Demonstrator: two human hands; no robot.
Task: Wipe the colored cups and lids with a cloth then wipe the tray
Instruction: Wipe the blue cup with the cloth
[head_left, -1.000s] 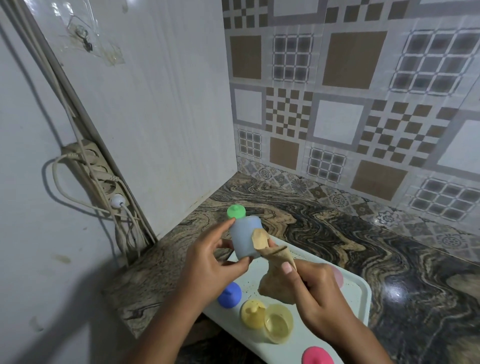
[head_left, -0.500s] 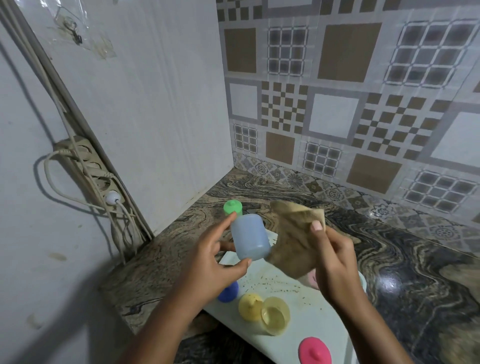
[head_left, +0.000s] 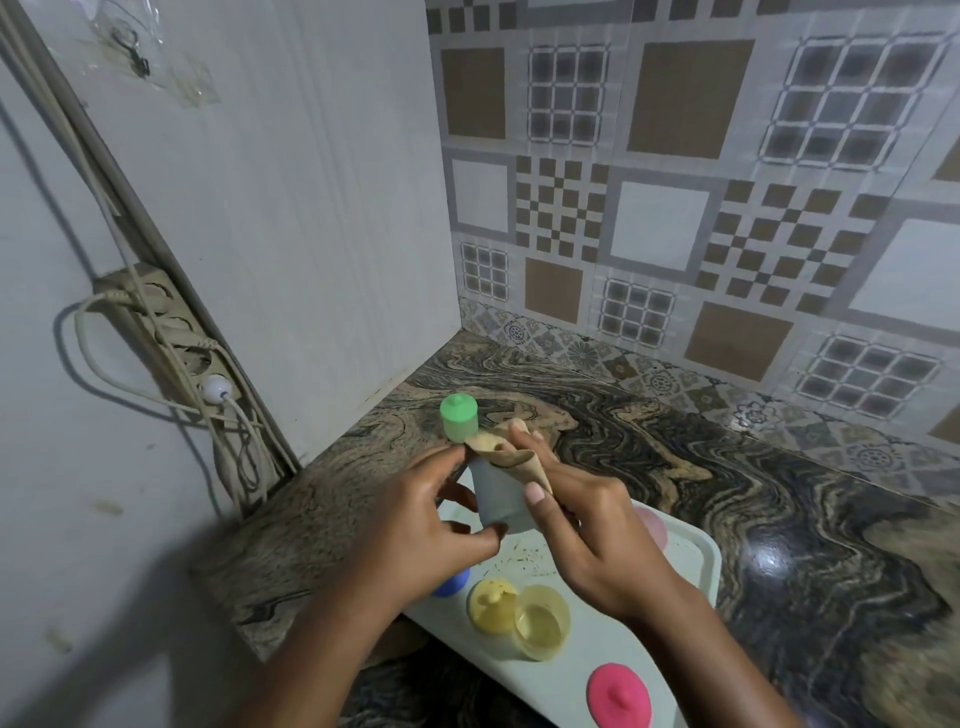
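Note:
My left hand (head_left: 415, 525) grips a pale blue cup (head_left: 496, 499) above the white tray (head_left: 691, 582). My right hand (head_left: 582, 525) pinches a tan cloth (head_left: 511, 457) and presses it over the cup's far end. On the tray lie a blue lid (head_left: 453, 584), a yellow lid (head_left: 491, 605), a clear yellow cup (head_left: 543, 627) on its side, a pink lid (head_left: 618, 693) and a pink cup (head_left: 652, 525) half hidden behind my right hand. A green cup with its lid (head_left: 458, 415) stands on the counter beyond my hands.
The marbled counter (head_left: 779, 493) runs into a corner between a grey panel on the left and a tiled wall behind. A power strip with cables (head_left: 176, 338) hangs on the left wall. The tray's bare surface carries small dark specks.
My right hand brought the cloth back from beside the cup onto its far end. The cup has tilted so that end points away from me. The view dropped slightly.

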